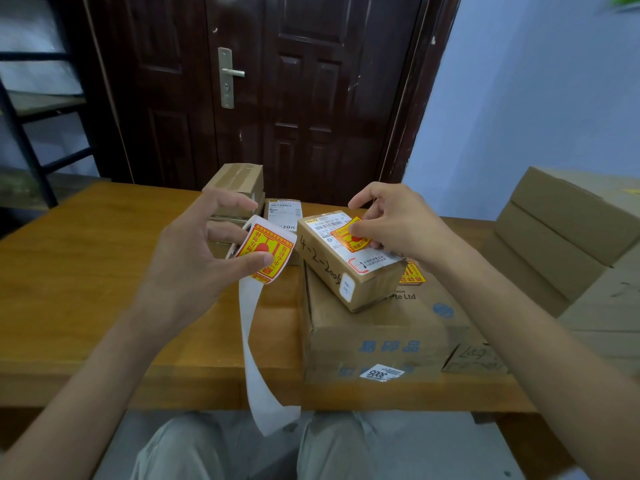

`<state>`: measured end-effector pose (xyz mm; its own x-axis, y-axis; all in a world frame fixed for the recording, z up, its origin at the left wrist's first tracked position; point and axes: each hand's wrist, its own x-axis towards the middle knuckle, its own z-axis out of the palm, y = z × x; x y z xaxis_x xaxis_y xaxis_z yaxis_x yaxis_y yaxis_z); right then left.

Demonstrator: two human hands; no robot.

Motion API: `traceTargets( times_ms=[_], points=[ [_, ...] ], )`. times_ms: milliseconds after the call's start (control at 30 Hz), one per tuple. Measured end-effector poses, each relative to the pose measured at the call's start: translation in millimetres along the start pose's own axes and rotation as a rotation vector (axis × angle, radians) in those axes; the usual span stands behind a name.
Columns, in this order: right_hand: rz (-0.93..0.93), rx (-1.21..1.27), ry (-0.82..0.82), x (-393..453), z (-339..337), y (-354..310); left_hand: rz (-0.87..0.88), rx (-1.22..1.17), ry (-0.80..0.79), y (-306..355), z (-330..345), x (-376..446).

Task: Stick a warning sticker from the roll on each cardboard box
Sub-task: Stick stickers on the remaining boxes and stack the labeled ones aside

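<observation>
- Both hands are hovering over a wooden table (pixel 104 278): the left hand (pixel 194 258) is gripping the sticker roll (pixel 265 249) between thumb and fingers, and the right hand (pixel 398 226) is pinching a loose warning sticker (pixel 348 237) against the top of a small cardboard box (pixel 343 271).
- At far left a dark metal frame (pixel 20 133) is standing by the wall, beside a dark brown panelled door (pixel 277 98) with a silver lever handle (pixel 230 72).
- The table is showing a smooth, orange-brown surface with a thick front edge.
- The roll is showing a glossy yellow sticker with red print and a red circle; the characters are too small to read. A plain white strip of backing paper (pixel 256 358) is hanging from it in a long curl, past the table edge and over the person's grey-trousered knees (pixel 194 445).
- Behind the roll a taped brown box (pixel 239 183) is sitting on other small boxes, and beside it a parcel with a white shipping label (pixel 282 213) is lying flat; "20" is legible on it.
- The small box is lying askew on a large cardboard box (pixel 381 327). It is carrying a white barcode label, and handwriting along its side is reading "4-2-2005".
- The large box is carrying faded blue print, "Pte Ltd" on top, a white tag reading "3005" on its front, and a yellow-and-red sticker (pixel 412 275) on top, partly hidden by the small box.
- At right, plain matte cardboard cartons (pixel 571 230) are stacked beside the table, against a pale blue wall (pixel 519 98).
</observation>
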<state>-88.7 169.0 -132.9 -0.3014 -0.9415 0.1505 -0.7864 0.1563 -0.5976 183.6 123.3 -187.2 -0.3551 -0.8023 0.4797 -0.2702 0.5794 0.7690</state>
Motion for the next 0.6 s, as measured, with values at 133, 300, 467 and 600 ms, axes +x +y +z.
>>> traceTargets(
  times_ms=[133, 300, 467, 600],
  points=[
    [0.002, -0.019, 0.001, 0.6, 0.8, 0.3, 0.002, -0.006, -0.001, 0.1, 1.1, -0.4],
    [-0.010, -0.059, 0.016, 0.9, 1.2, 2.4, -0.001, 0.010, 0.001, 0.7, 0.0, -0.8],
    [-0.012, -0.115, 0.009, -3.2, -0.4, 2.8, 0.004, 0.038, 0.004, 0.8, 0.3, -1.5],
    [-0.014, -0.111, 0.079, -5.7, 0.7, 6.7, -0.006, 0.024, -0.003, -1.5, 0.5, -2.5]
  ],
)
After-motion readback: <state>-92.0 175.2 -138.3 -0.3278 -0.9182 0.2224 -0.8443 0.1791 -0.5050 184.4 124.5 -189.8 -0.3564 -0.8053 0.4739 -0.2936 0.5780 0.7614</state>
